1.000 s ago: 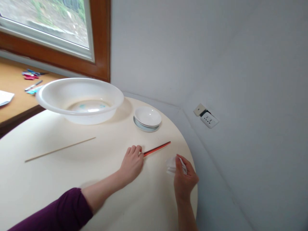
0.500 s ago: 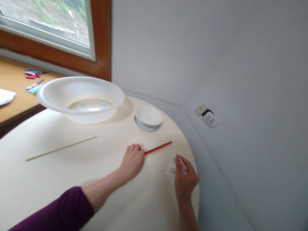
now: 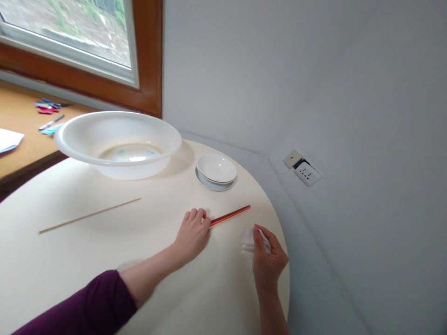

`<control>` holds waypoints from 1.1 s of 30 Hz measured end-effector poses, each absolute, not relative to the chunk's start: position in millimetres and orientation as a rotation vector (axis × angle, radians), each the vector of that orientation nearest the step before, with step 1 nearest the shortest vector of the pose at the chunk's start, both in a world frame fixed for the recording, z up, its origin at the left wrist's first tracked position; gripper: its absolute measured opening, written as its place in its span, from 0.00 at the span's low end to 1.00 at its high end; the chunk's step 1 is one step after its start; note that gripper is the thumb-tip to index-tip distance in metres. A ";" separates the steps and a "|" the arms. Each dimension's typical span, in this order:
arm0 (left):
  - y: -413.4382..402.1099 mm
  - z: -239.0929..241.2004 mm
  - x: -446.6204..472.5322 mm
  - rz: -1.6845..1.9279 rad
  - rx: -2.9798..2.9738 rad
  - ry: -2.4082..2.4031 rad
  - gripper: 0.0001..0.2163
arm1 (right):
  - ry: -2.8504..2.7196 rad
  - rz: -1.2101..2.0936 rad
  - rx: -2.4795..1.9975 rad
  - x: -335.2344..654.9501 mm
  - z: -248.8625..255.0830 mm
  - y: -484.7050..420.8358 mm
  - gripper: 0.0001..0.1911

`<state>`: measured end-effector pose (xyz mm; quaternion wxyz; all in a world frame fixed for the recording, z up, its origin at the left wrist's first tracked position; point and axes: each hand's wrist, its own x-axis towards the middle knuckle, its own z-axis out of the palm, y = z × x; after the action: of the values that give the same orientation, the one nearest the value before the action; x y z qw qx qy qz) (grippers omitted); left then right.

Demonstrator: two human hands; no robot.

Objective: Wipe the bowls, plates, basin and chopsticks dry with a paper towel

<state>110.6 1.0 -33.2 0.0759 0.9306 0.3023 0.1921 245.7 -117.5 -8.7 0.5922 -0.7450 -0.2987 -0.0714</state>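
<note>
My left hand (image 3: 191, 235) lies on the round cream table (image 3: 104, 260) with its fingers curled over the near end of a red and black chopstick (image 3: 231, 215). The chopstick points away to the upper right. My right hand (image 3: 267, 258) sits near the table's right edge, pinched on a crumpled white tissue (image 3: 247, 241). A pale wooden chopstick (image 3: 89, 215) lies alone to the left.
A large white plastic basin (image 3: 118, 142) holding a little water stands at the back of the table. Beside it are small stacked white dishes (image 3: 215, 171). A wooden ledge (image 3: 24, 139) with pens lies under the window. A wall socket (image 3: 303, 168) is at right.
Almost nothing has moved. Both hands keep their places, and only the view has shifted slightly.
</note>
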 end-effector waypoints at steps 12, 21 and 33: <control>3.7 -28.6 96.8 0.790 2.696 0.840 0.09 | -0.521 0.649 -1.300 241.4 -6.3 -112.4 0.15; 13.5 -32.6 72.8 0.786 2.552 0.767 0.11 | -0.595 0.815 -1.291 246.2 -9.3 -121.9 0.16; 76.6 -18.7 -57.7 0.770 2.419 1.326 0.09 | -0.612 0.848 -1.304 242.1 -6.3 -127.6 0.16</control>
<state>-57.7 76.6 -18.7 0.1385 0.8364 0.4587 0.2661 242.1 -127.6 -6.3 0.6707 -0.5787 -0.2716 0.3762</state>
